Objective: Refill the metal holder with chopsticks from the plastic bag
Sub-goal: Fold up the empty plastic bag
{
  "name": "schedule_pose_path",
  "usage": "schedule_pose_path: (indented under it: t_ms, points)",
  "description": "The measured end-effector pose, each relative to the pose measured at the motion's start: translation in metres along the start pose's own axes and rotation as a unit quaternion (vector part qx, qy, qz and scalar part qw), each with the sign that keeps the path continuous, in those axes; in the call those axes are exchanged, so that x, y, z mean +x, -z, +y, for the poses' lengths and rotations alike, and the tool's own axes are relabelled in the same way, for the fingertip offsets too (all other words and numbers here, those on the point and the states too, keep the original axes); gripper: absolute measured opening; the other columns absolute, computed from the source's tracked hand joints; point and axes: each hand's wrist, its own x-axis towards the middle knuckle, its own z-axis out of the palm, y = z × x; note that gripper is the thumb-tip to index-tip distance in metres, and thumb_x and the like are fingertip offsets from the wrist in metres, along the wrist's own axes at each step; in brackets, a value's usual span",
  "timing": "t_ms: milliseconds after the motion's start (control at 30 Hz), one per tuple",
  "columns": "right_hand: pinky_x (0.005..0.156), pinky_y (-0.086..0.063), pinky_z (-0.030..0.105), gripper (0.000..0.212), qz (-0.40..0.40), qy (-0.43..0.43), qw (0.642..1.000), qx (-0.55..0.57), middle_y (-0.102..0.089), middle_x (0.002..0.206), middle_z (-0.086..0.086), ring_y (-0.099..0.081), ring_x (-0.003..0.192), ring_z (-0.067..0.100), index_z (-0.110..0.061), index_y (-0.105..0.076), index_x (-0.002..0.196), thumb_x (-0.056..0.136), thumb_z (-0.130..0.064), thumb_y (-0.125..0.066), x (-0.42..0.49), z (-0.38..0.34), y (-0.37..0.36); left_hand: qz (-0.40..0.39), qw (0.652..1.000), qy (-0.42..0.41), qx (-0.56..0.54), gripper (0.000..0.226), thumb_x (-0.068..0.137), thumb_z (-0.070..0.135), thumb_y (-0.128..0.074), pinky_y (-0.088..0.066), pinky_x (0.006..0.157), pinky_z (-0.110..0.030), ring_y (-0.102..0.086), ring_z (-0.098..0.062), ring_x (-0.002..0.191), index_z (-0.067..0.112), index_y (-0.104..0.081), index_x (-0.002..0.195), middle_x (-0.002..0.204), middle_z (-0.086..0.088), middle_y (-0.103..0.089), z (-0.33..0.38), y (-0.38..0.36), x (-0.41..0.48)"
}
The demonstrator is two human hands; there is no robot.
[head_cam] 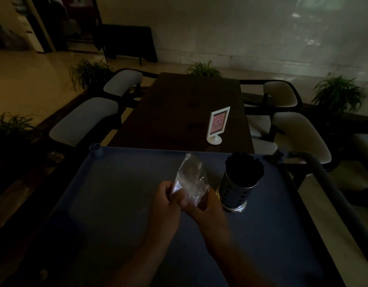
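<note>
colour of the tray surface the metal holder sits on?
Blue, dim in the low light. The tray under the metal holder shows only in the head view.

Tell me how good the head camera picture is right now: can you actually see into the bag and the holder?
Head view: very dim and underexposed. Glare on the plastic bag, gripped by the left hand and right hand, hides its contents. The metal holder catches some light, while its chopsticks show only as a dark mass. Wide-angle distortion bends the blue tray edges.

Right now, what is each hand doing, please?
Left hand: closed on the plastic bag.
Right hand: closed on the same bag's lower end.
</note>
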Motion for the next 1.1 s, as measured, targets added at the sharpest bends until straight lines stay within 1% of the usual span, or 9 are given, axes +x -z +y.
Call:
schedule_pose_path:
  t_ms: [167, 267, 367, 467, 667, 800, 967, 1033, 1100]
  points:
    - [0.084, -0.058, 0.045, 0.026, 0.044, -0.013, 0.999, -0.006, -0.076, 0.102, 0.012, -0.072, 0.097, 0.031, -0.009, -0.066, 0.111, 0.086, -0.007, -0.070, 0.008, -0.002, 0.011, -0.026, 0.999, 0.029, -0.001, 0.015, 0.086, 0.033, -0.067, -0.057, 0.060, -0.019, -0.072, -0.002, 0.077, 0.046, -0.061, 0.088, 0.089, 0.012, -0.073, -0.004, 0.001, 0.000]
    - [0.082, -0.059, 0.046, 0.023, 0.045, -0.036, 0.998, 0.009, -0.076, 0.099, 0.016, -0.073, 0.094, 0.034, -0.005, -0.067, 0.109, 0.086, -0.004, -0.067, 0.012, -0.001, 0.018, -0.041, 0.998, 0.052, -0.014, 0.015, 0.083, 0.023, -0.067, -0.059, 0.063, -0.029, -0.073, -0.010, 0.075, 0.037, -0.065, 0.084, 0.085, 0.005, -0.075, -0.006, 0.004, 0.004]
    - [0.084, -0.059, 0.050, 0.024, 0.050, -0.067, 0.996, 0.023, -0.075, 0.101, 0.019, -0.072, 0.094, 0.037, -0.002, -0.065, 0.109, 0.085, -0.001, -0.068, 0.014, 0.001, 0.023, -0.082, 0.994, 0.066, -0.030, 0.018, 0.082, 0.016, -0.066, -0.054, 0.056, -0.018, -0.073, -0.008, 0.069, 0.033, -0.068, 0.082, 0.083, 0.005, -0.076, -0.003, 0.008, 0.006]
    - [0.083, -0.060, 0.049, 0.023, 0.050, -0.084, 0.995, 0.016, -0.075, 0.099, 0.019, -0.073, 0.092, 0.037, -0.001, -0.065, 0.108, 0.085, -0.001, -0.069, 0.015, 0.004, 0.029, -0.121, 0.988, 0.093, -0.020, 0.023, 0.081, 0.014, -0.068, -0.058, 0.064, -0.025, -0.074, -0.012, 0.082, 0.032, -0.069, 0.094, 0.094, 0.001, -0.077, -0.003, 0.011, 0.011]
    - [0.072, -0.058, 0.033, 0.015, 0.032, -0.087, 0.996, -0.010, -0.077, 0.093, 0.016, -0.074, 0.086, 0.030, -0.002, -0.069, 0.103, 0.088, -0.004, -0.067, 0.016, 0.006, 0.033, -0.134, 0.987, 0.090, 0.009, 0.023, 0.084, 0.037, -0.070, -0.057, 0.071, -0.027, -0.073, -0.006, 0.085, 0.032, -0.067, 0.106, 0.099, 0.004, -0.076, -0.003, 0.008, 0.012]
    - [0.071, -0.059, 0.034, 0.016, 0.039, -0.100, 0.994, -0.006, -0.077, 0.095, 0.014, -0.075, 0.086, 0.028, -0.005, -0.068, 0.104, 0.088, -0.002, -0.066, 0.017, 0.005, 0.035, -0.131, 0.990, 0.057, 0.023, 0.015, 0.088, 0.033, -0.066, -0.059, 0.078, -0.034, -0.073, -0.009, 0.087, 0.031, -0.070, 0.102, 0.095, 0.004, -0.077, -0.003, 0.007, 0.013]
    - [0.076, -0.060, 0.045, 0.020, 0.048, -0.105, 0.993, 0.033, -0.071, 0.102, 0.027, -0.071, 0.088, 0.037, 0.005, -0.062, 0.107, 0.087, 0.005, -0.062, 0.015, 0.002, 0.033, -0.127, 0.991, 0.036, 0.014, 0.016, 0.092, 0.022, -0.064, -0.057, 0.061, -0.020, -0.073, -0.007, 0.078, 0.034, -0.074, 0.090, 0.087, 0.007, -0.077, -0.001, 0.006, 0.010]
    - [0.082, -0.057, 0.050, 0.022, 0.054, -0.107, 0.992, 0.029, -0.068, 0.105, 0.032, -0.068, 0.094, 0.045, 0.009, -0.059, 0.110, 0.088, 0.006, -0.061, 0.014, 0.002, 0.032, -0.117, 0.992, 0.035, 0.014, 0.018, 0.091, 0.019, -0.065, -0.056, 0.059, -0.020, -0.073, -0.009, 0.075, 0.034, -0.074, 0.087, 0.084, 0.005, -0.077, -0.003, 0.005, 0.010]
    - [0.083, -0.056, 0.051, 0.023, 0.057, -0.108, 0.992, 0.030, -0.067, 0.105, 0.033, -0.068, 0.090, 0.042, 0.011, -0.058, 0.110, 0.087, 0.008, -0.060, 0.013, 0.001, 0.032, -0.115, 0.993, 0.039, 0.012, 0.011, 0.090, 0.021, -0.065, -0.056, 0.058, -0.024, -0.074, -0.012, 0.076, 0.028, -0.074, 0.092, 0.086, 0.002, -0.077, -0.004, 0.005, 0.010]
